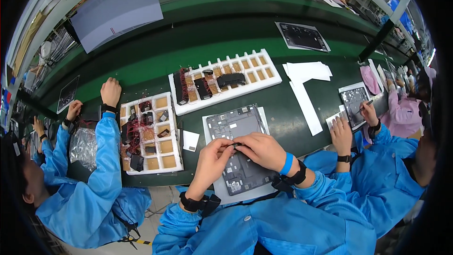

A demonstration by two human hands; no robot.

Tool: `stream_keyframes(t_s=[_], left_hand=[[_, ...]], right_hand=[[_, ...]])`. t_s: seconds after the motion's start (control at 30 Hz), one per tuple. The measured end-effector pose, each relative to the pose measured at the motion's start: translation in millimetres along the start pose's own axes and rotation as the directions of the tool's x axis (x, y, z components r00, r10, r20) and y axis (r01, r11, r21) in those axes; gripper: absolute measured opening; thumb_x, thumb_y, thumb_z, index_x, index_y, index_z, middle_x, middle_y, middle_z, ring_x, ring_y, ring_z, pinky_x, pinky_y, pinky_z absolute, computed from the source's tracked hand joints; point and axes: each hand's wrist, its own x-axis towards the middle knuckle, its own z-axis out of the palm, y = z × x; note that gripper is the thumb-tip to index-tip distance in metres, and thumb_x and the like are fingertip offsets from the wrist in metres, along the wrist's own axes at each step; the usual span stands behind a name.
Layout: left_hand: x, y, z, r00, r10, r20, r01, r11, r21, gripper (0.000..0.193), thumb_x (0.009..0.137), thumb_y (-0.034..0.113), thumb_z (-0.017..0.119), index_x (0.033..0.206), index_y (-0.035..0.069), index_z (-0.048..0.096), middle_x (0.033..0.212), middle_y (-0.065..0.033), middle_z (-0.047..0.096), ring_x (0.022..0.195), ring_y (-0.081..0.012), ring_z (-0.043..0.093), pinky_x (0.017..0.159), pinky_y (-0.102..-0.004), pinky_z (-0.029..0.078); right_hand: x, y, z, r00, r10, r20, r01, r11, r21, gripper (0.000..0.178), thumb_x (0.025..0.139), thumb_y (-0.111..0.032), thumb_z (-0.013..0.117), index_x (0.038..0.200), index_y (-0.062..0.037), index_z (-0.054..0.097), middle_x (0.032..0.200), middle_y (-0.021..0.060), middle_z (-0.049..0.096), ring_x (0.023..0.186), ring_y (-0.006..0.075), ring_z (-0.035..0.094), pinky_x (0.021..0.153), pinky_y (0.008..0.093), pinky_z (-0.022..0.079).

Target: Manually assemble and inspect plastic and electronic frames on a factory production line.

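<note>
My left hand (211,159) and my right hand (261,150) meet above a dark grey tablet housing (245,175). Thumbs and fingers of both are closed on a small black part (236,145) between the fingertips; its exact kind is too small to make out. Beneath them the housing lies flat on a white sheet (220,191), its inner side up, with small components along its edges. Part of the housing is hidden by my hands. A black strap circles each of my wrists, and the right one also has a blue band.
Left of the housing stands a white foam tray (178,157) with wired black parts; another foam tray (181,110) lies behind it. White papers (306,106) are to the right. Co-workers in blue sit close on both sides. Another housing (302,36) lies farther back.
</note>
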Motion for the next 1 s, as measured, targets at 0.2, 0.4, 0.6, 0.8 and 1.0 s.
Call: stream_keyframes(t_s=[0.2,0.4,0.6,0.8,1.0], left_hand=[[10.0,13.0,-5.0,0.985,0.150,-0.085,-0.127,0.964,0.232,0.011,0.098,0.002,0.068,0.107,-0.004,0.069,0.100,-0.0139,0.072,0.084,-0.0189,0.076,0.073,-0.0297,0.060],[46.3,16.9,-25.5,0.872,0.463,-0.157,-0.232,0.674,0.702,0.023,0.090,-0.002,0.069,0.113,0.000,0.064,0.099,-0.0150,0.063,0.079,-0.0292,0.067,0.068,-0.0379,0.054],[62.2,-10.6,-30.8,0.893,0.439,-0.099,-0.193,0.573,0.797,0.031,0.090,0.004,0.073,0.118,0.000,0.061,0.101,-0.0172,0.061,0.090,-0.0351,0.064,0.079,-0.0446,0.054],[54.4,-8.2,-25.5,0.888,0.457,-0.043,-0.216,0.499,0.839,0.033,0.091,0.003,0.068,0.122,-0.002,0.061,0.111,-0.0188,0.060,0.104,-0.0382,0.060,0.090,-0.0460,0.052],[40.8,-7.5,-15.7,0.906,0.418,0.061,-0.211,0.322,0.923,0.052,0.083,-0.001,0.067,0.135,-0.003,0.062,0.114,-0.0139,0.059,0.105,-0.0321,0.059,0.088,-0.0429,0.053]], right_hand=[[19.5,8.8,-5.3,0.996,-0.083,0.019,0.084,0.994,-0.064,0.012,0.092,-0.018,0.073,0.092,-0.0062,0.074,0.090,0.0110,0.072,0.084,0.0333,0.070,0.076,0.0443,0.056],[69.7,38.1,-3.2,0.978,-0.196,-0.075,0.182,0.970,-0.164,0.011,0.089,-0.018,0.075,0.088,-0.0066,0.074,0.087,0.0088,0.070,0.088,0.0307,0.068,0.077,0.0425,0.056],[88.7,72.2,16.6,0.931,-0.359,-0.064,0.327,0.900,-0.288,0.009,0.085,-0.015,0.075,0.085,-0.0074,0.070,0.086,0.0045,0.064,0.089,0.0239,0.065,0.077,0.0375,0.057],[87.8,73.9,19.0,0.860,-0.507,0.054,0.478,0.763,-0.435,0.005,0.079,-0.012,0.070,0.082,-0.0077,0.067,0.084,0.0034,0.060,0.087,0.0209,0.064,0.074,0.0336,0.057],[78.3,80.0,27.6,0.904,-0.428,-0.022,0.393,0.848,-0.354,0.009,0.084,-0.015,0.072,0.086,-0.0067,0.069,0.087,0.0030,0.061,0.089,0.0213,0.064,0.072,0.0345,0.057]])
